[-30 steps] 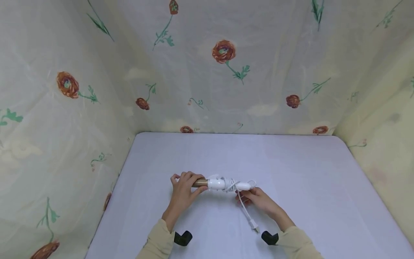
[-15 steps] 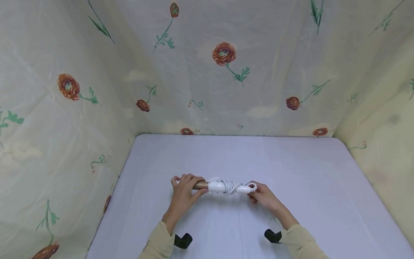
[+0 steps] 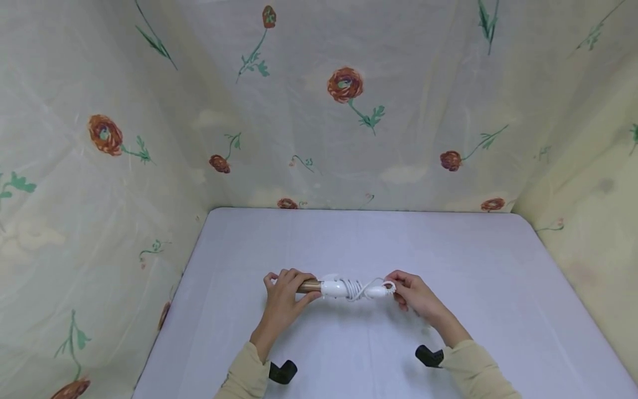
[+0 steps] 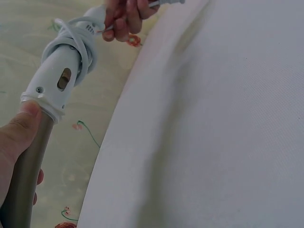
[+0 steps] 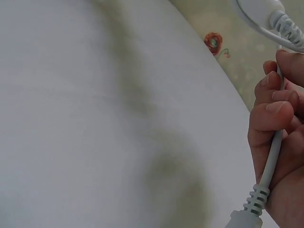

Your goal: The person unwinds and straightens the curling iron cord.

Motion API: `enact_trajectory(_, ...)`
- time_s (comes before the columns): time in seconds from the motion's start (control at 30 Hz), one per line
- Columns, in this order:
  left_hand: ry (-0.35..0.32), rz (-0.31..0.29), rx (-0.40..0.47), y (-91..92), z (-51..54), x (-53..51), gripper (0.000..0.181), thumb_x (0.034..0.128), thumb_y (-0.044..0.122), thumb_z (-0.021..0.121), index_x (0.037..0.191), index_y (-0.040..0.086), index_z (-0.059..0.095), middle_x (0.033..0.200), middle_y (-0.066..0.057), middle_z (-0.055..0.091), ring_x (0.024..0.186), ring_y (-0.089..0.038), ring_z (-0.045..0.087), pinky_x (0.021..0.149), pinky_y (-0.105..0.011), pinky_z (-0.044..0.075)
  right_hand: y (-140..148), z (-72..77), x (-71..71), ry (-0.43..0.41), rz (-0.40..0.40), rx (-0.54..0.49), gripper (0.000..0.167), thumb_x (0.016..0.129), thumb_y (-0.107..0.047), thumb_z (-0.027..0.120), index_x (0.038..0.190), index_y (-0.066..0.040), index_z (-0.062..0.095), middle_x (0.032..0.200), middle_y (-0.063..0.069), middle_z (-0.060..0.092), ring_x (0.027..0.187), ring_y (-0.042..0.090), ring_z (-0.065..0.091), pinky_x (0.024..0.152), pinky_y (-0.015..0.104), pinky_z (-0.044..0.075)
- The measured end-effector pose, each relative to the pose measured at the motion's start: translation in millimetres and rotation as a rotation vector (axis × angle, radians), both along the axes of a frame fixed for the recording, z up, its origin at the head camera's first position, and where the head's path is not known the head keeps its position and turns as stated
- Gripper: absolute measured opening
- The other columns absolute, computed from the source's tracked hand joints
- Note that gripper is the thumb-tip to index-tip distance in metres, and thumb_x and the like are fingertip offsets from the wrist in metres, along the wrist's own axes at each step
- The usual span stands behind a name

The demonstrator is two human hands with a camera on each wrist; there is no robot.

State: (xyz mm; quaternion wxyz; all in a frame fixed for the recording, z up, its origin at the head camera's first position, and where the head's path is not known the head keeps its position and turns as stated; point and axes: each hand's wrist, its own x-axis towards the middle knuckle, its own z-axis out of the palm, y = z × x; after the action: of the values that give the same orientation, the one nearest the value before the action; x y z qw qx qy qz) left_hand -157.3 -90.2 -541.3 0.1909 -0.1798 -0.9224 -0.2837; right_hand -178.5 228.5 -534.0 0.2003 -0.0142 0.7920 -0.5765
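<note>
A curling iron with a white handle point(image 3: 334, 288) and a brownish metal barrel point(image 3: 310, 286) is held level above the table. My left hand point(image 3: 283, 296) grips the barrel, its thumb up against the handle's edge in the left wrist view. White cord point(image 4: 76, 45) is wound in several loops round the handle. At the handle's tail end my right hand point(image 3: 418, 299) holds the free length of cord point(image 5: 271, 159) between thumb and curled fingers. The plug point(image 5: 244, 219) hangs below that hand in the right wrist view; in the head view the hand hides it.
A white-covered table point(image 3: 369, 238) lies beneath, its far edge against a flower-patterned curtain point(image 3: 399, 111) that also runs along both sides. Black angled pieces point(image 3: 282, 372) stick out beside the sleeves.
My right hand has moved right and slightly up from under the handle, taking the cord along. The plug, which dangled in front, has gone from the head view. My left hand keeps its grip.
</note>
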Motion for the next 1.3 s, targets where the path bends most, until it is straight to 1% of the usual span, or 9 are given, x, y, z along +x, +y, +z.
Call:
enact_trajectory(0.27, -0.052, 0.029, 0.011, -0.5, 1.6, 1.9, 0.038, 0.0783, 0.046, 0.070, 0.109, 0.025, 0.065, 0.097, 0.008, 0.063, 0.093, -0.013, 0.052, 0.094, -0.051, 0.020, 2.8, 11.4, -1.5, 0.018, -0.001, -0.019, 0.032, 0.097, -0.032, 0.053, 0.108, -0.002, 0.055, 0.064, -0.002, 0.045, 0.052, 0.009, 0.040, 0.047, 0.023, 0.037)
enact_trajectory(0.5, -0.041, 0.054, 0.003, -1.6, -0.1, 3.1, 0.038, 0.0769, 0.046, 0.071, 0.108, 0.025, 0.066, 0.097, 0.007, 0.064, 0.092, -0.013, 0.053, 0.093, -0.051, 0.021, 6.5, 15.2, 0.2, 0.023, -0.002, -0.005, 0.038, 0.094, -0.037, 0.057, 0.109, -0.002, 0.055, 0.067, -0.001, 0.045, 0.053, 0.010, 0.041, 0.047, 0.023, 0.038)
enact_trajectory(0.6, -0.052, 0.048, 0.006, -1.8, -1.2, 3.4, 0.039, 0.0773, 0.047, 0.070, 0.108, 0.024, 0.066, 0.097, 0.007, 0.065, 0.092, -0.014, 0.053, 0.093, -0.051, 0.021, 7.0, 16.4, 1.3, 0.023, -0.009, 0.004, 0.039, 0.093, -0.038, 0.058, 0.110, -0.002, 0.055, 0.068, -0.001, 0.045, 0.054, 0.010, 0.041, 0.048, 0.024, 0.038)
enact_trajectory(0.77, -0.046, 0.019, 0.007, -2.0, -2.4, 3.9, 0.040, 0.0770, 0.047, 0.070, 0.109, 0.024, 0.067, 0.096, 0.005, 0.064, 0.091, -0.015, 0.053, 0.093, -0.051, 0.021, 7.1, 21.2, 2.7, 0.049, -0.005, 0.034, 0.038, 0.094, -0.035, 0.057, 0.110, -0.001, 0.054, 0.069, 0.000, 0.044, 0.055, 0.010, 0.041, 0.047, 0.024, 0.039)
enact_trajectory(1.03, -0.025, -0.005, 0.001, -1.6, -6.4, 7.4, 0.039, 0.0774, 0.048, 0.069, 0.109, 0.024, 0.068, 0.096, 0.006, 0.063, 0.090, -0.014, 0.052, 0.091, -0.051, 0.021, 1.8, 31.6, 10.4, 0.144, -0.015, 0.086, 0.037, 0.093, -0.037, 0.058, 0.106, -0.003, 0.057, 0.068, 0.000, 0.045, 0.049, 0.008, 0.039, 0.043, 0.026, 0.038)
enact_trajectory(1.17, -0.021, -0.015, 0.003, -0.9, -6.2, 6.7, 0.040, 0.0771, 0.048, 0.070, 0.109, 0.024, 0.067, 0.095, 0.006, 0.063, 0.089, -0.015, 0.052, 0.091, -0.052, 0.021, -1.2, 37.8, 12.3, 0.182, -0.012, 0.107, 0.036, 0.093, -0.036, 0.058, 0.106, -0.003, 0.057, 0.071, 0.004, 0.047, 0.047, 0.007, 0.038, 0.042, 0.026, 0.037)
enact_trajectory(1.3, -0.026, -0.005, -0.001, -1.1, -5.4, 5.2, 0.039, 0.0775, 0.047, 0.070, 0.109, 0.024, 0.067, 0.096, 0.006, 0.063, 0.091, -0.015, 0.052, 0.093, -0.052, 0.021, -7.2, 46.4, 16.4, 0.209, -0.006, 0.111, 0.034, 0.093, -0.037, 0.058, 0.106, -0.005, 0.057, 0.080, 0.011, 0.052, 0.048, 0.008, 0.040, 0.042, 0.025, 0.036)
